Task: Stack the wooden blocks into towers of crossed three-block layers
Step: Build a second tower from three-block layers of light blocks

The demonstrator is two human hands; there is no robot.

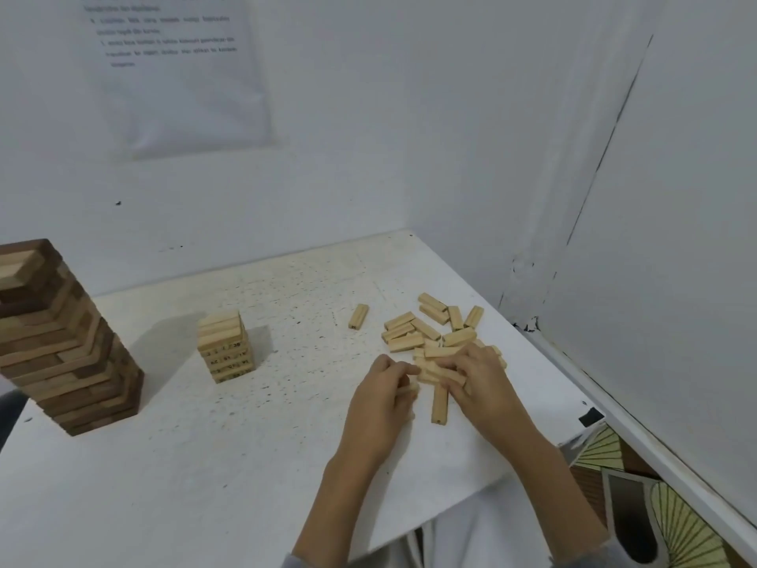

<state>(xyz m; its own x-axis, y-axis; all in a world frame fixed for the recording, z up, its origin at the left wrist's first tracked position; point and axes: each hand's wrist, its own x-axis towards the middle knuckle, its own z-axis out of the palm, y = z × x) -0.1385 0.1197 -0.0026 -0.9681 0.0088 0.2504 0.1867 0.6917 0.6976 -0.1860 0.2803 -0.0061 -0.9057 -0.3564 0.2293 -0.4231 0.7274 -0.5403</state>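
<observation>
A heap of loose pale wooden blocks [430, 327] lies at the right of the white table [205, 465]. My right hand [477, 377] rests on the near side of the heap, its fingers curled over several blocks. My left hand [383, 397] grips a block [409, 389] just left of the heap. One block [439, 403] lies on the table between the two hands. A short tower of pale numbered blocks [226, 346] stands mid-table. A single block [359, 316] lies apart, left of the heap.
A tall tower of dark and light blocks [61, 342] stands at the far left. White walls close the back and right, with a paper sheet [176, 67] taped up. The table's right edge [573, 403] drops to a patterned floor.
</observation>
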